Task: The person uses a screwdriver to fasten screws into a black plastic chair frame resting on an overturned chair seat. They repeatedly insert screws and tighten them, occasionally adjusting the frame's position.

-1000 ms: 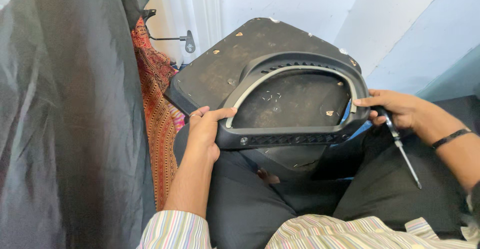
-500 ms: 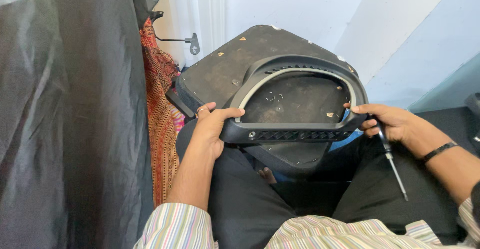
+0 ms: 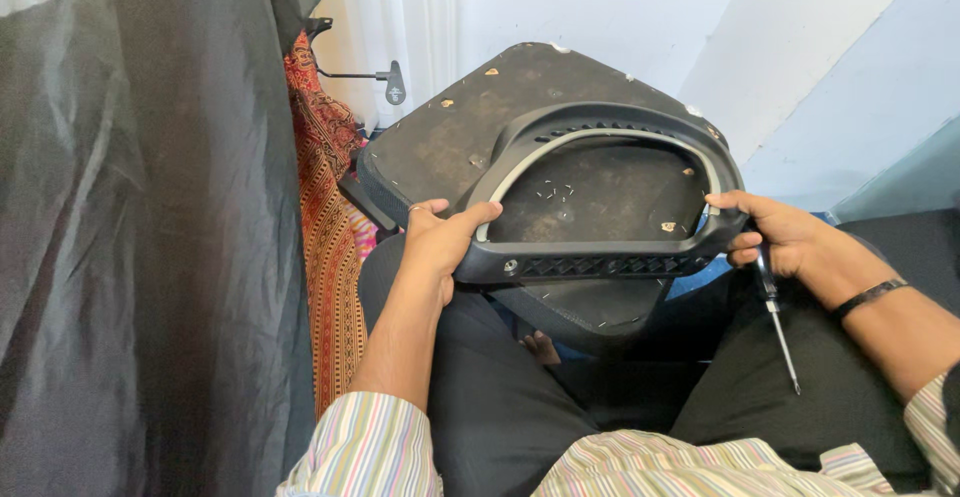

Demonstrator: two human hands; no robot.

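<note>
A dusty black flat panel [image 3: 480, 127] rests tilted on my lap. On it lies a black D-shaped plastic frame [image 3: 610, 257] with a grey inner trim and a vented front bar. My left hand [image 3: 440, 242] grips the frame's left corner, thumb over the top. My right hand [image 3: 790, 242] grips the frame's right corner and also holds a screwdriver [image 3: 778, 327], its thin shaft pointing down toward my leg. Several small screws or specks lie on the panel inside the frame.
A dark grey fabric sheet [image 3: 150, 237] hangs at the left, with a red patterned cloth [image 3: 320, 217] beside it. A white wall [image 3: 600, 7] stands behind the panel, and a small metal hook [image 3: 393, 82] sticks out near it. My black trousers [image 3: 520, 417] fill the foreground.
The view has shifted slightly, so the panel and frame sit a little lower and further right. Both hands keep their grip on the frame's corners.
</note>
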